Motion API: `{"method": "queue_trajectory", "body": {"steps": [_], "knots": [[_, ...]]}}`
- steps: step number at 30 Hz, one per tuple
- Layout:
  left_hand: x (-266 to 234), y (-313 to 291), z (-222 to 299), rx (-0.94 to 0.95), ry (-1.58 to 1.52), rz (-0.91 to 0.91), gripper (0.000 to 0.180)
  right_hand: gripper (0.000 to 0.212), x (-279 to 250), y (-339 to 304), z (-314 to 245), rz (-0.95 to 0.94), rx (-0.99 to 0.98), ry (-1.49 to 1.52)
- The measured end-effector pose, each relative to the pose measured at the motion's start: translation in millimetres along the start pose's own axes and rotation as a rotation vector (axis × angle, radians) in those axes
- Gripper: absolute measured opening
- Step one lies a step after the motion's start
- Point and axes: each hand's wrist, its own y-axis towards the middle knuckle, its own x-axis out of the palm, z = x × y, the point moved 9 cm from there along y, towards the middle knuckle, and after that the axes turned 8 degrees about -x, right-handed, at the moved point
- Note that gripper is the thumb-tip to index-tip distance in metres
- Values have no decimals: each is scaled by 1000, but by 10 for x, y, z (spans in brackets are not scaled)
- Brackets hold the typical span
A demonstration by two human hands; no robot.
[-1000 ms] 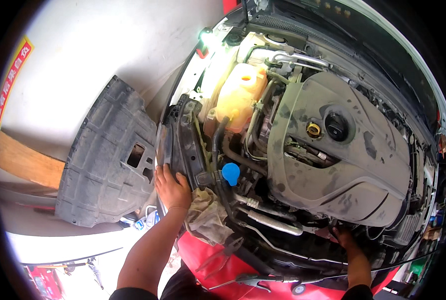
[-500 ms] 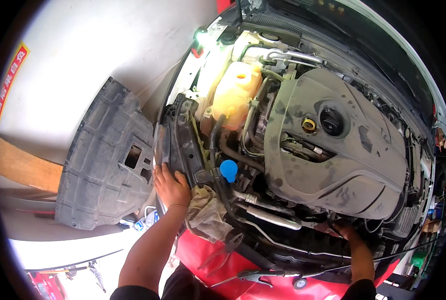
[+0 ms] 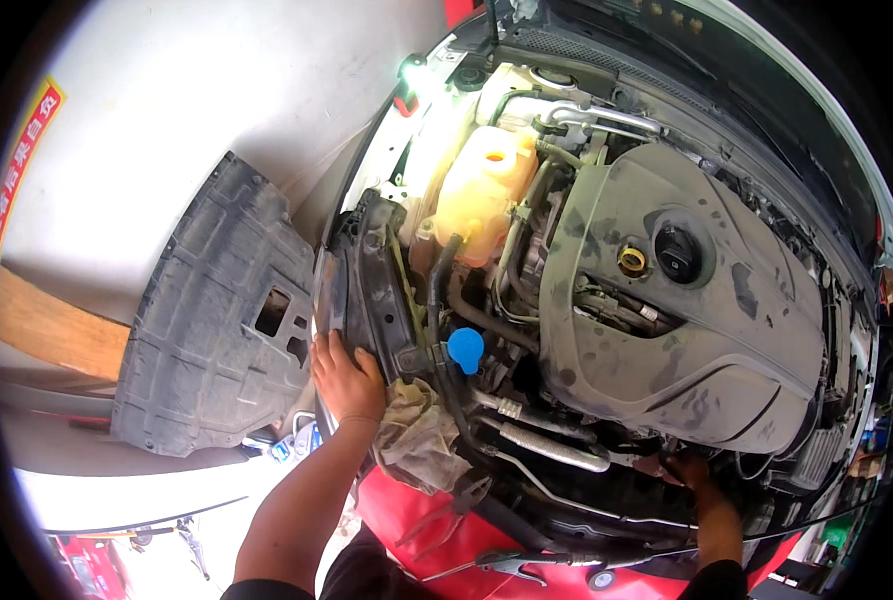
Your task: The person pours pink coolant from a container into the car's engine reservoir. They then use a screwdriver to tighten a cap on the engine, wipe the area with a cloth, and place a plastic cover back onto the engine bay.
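Observation:
My left hand (image 3: pixel 350 385) lies flat with its fingers spread on the front corner of the car, beside a crumpled, dirty beige rag (image 3: pixel 417 440). Down in the gap in front of the grey engine cover (image 3: pixel 667 350), my right hand (image 3: pixel 689 466) reaches in. Its fingertips are hidden among dark parts, so what they touch or hold does not show. A silver pipe (image 3: pixel 552 447) runs just left of that hand. Closer to me, a pair of pliers (image 3: pixel 452 512) and a trigger-handled blow gun (image 3: pixel 512 563) rest on a red cover (image 3: pixel 402 505).
A blue cap (image 3: pixel 465 350) and a yellowish coolant tank (image 3: pixel 482 195) stand left of the engine cover. Near the tank shines a bright work light (image 3: pixel 413 72). A large black undertray (image 3: pixel 212 320) leans against the white wall. The raised hood (image 3: pixel 787 90) hangs over the far right.
The view has shifted slightly, so the engine bay sits a little further right. Both hands keep nearly the same places on the car.

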Motion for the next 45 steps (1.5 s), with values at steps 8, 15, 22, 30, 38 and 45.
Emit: {"method": "queue_trajectory", "body": {"steps": [8,15,22,30,38,45], "knots": [[-15,-11,-49,-10,0,3,50,45,-428,-185,-500,27,7,357],[14,17,1,-1,0,-10,49,49,-52,30,-131,-32,71,-197],[45,-11,-6,19,15,10,49,55,-168,-132,-41,-216,113,266],[95,-11,-66,31,30,24,48,46,-1131,-889,-1123,-43,148,-52],[117,44,-74,75,109,94,45,34,-2022,-3057,-3094,737,-354,1166],[485,228,-202,253,289,-235,52,18,-1927,-5216,-4722,1093,-1065,1473]]}}
